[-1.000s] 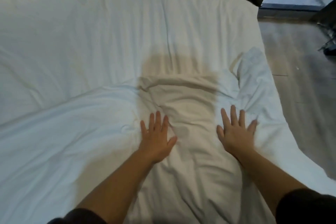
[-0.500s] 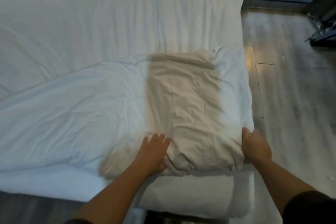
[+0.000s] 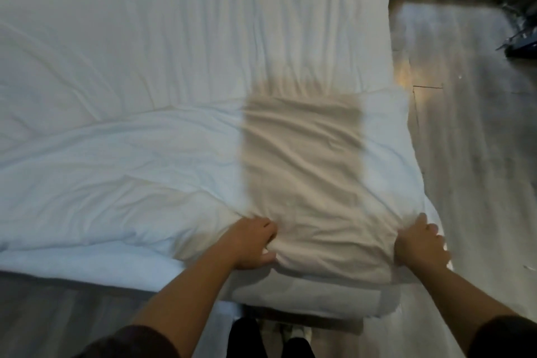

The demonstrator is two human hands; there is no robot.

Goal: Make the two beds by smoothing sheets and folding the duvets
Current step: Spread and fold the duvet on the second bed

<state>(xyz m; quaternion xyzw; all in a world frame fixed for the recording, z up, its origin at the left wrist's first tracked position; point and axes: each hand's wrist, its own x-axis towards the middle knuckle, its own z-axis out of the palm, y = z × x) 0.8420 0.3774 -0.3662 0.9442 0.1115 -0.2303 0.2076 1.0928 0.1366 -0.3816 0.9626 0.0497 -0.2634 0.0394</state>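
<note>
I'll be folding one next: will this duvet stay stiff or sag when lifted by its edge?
Probably floppy: the duvet bunches into creases where the left hand and right hand grip it. Likely light for its bulk, given the puffy folded edge.

Both arms reach straight out in front, forearms bare and roughly parallel. The left hand (image 3: 252, 243) has its fingers curled in and thumb tucked under, pinching a fold of the duvet (image 3: 145, 183). The right hand (image 3: 421, 244) is palm down, fingers curling over the duvet's corner, a bit blurry.
</note>
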